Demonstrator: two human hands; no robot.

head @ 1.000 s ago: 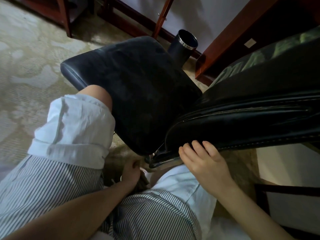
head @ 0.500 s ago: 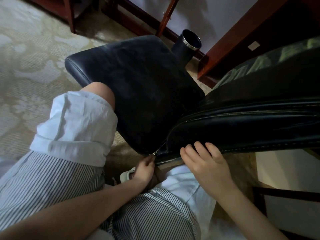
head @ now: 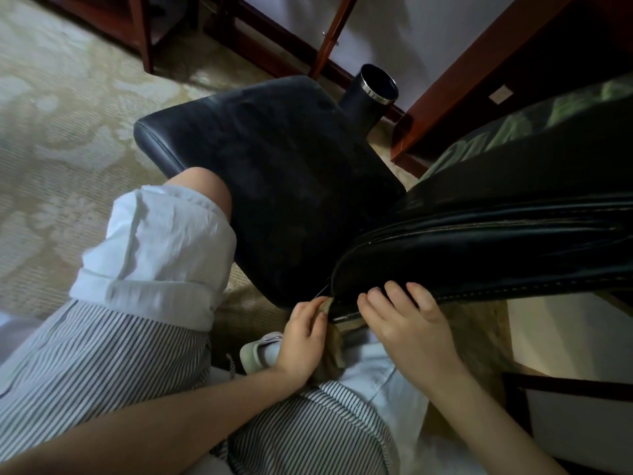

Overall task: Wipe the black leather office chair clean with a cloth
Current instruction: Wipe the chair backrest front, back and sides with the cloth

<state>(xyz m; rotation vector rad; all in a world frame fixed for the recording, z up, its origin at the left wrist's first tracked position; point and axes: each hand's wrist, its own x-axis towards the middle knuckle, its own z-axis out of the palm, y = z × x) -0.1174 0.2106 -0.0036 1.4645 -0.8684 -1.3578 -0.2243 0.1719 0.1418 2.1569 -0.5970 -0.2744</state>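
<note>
As right grip [head: 407, 323] curls on chair [head: 479, 255], left grip [head: 301, 334] pinches cloth [head: 335, 344].

The patterned beige carpet [head: 51, 149] bears a black metal-rimmed bin [head: 359, 108] and wooden furniture legs [head: 145, 39].

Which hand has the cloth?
The left hand: it pinches the tan cloth at the chair corner, while the right hand only holds bare leather.

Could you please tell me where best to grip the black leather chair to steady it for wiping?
Take its stitched rim from below, near the corner, as the right hand does: that rolled edge juts out, offering a lip to hook.
</note>
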